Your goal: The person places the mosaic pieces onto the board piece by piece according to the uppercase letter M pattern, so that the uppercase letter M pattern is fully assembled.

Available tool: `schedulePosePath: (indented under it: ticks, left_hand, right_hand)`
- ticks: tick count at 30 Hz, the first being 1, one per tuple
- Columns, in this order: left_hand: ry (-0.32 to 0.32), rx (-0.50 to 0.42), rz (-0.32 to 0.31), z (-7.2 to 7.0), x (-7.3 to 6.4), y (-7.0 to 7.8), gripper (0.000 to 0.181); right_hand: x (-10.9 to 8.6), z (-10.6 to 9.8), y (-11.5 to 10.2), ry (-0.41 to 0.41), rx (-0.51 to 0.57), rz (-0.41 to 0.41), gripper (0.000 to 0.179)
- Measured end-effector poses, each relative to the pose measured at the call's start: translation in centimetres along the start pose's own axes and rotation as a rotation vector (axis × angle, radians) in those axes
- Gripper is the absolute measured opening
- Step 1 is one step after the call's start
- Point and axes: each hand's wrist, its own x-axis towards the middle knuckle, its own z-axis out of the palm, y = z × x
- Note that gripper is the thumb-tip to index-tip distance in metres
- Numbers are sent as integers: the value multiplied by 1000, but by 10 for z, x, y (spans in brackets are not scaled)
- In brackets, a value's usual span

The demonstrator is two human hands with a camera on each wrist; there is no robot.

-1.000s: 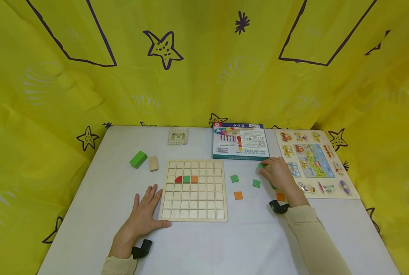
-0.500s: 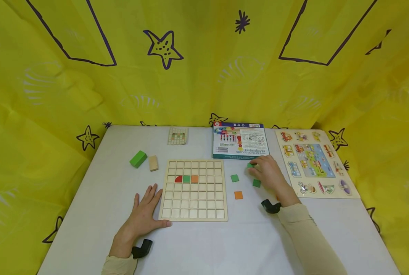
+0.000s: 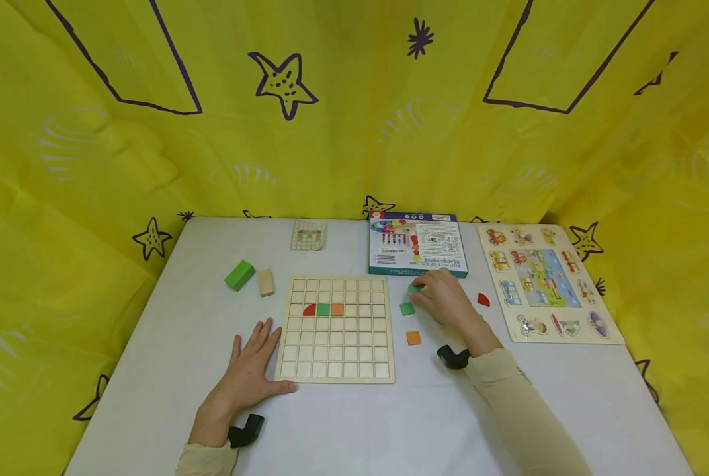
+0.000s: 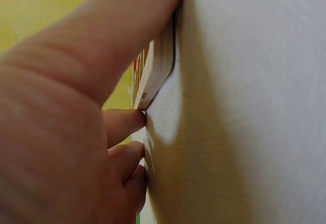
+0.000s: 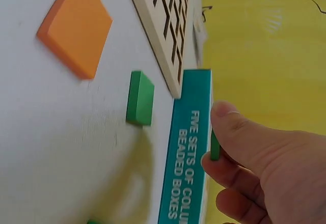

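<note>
**Green tile [image 5: 215, 148] in a thumb-and-finger pinch, right of the grid board [image 3: 335, 355]**

Right hand [image 3: 450, 301] has a narrow grip: thumb on one edge of the tile, a fingertip on the opposite edge. Tile appears held off the table [image 3: 354, 430], just beyond a second green tile [image 3: 407, 309] and near the front of the box [image 3: 417, 244].

Handling, by judgement: light, stiff, hard to break; painted faces perhaps a little slick. Thin, so a careless squeeze could twist it. Best held by two opposite edges, as now, leaving the underside free.

Pointing: right wrist view shows it edge-on, seemingly near level. Partly covered by fingers; if square like its neighbour, it has no long axis. Exact turn relative to the board's cells cannot be told.

Left hand [image 3: 247, 373] grasps nothing; fingers spread, index fingertip at the board's left edge, thumb by its near edge.
</note>
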Motion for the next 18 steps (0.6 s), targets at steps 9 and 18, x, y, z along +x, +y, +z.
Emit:
schedulePosePath:
  ticks: [9, 18]
  left_hand:
    - [5, 6, 4, 1, 0, 0, 116]
    - [6, 8, 3, 2, 0, -2, 117]
  right_hand:
    - [9, 10, -20, -61, -1, -23, 24]
    - [16, 23, -37, -81, -29, -133, 24]
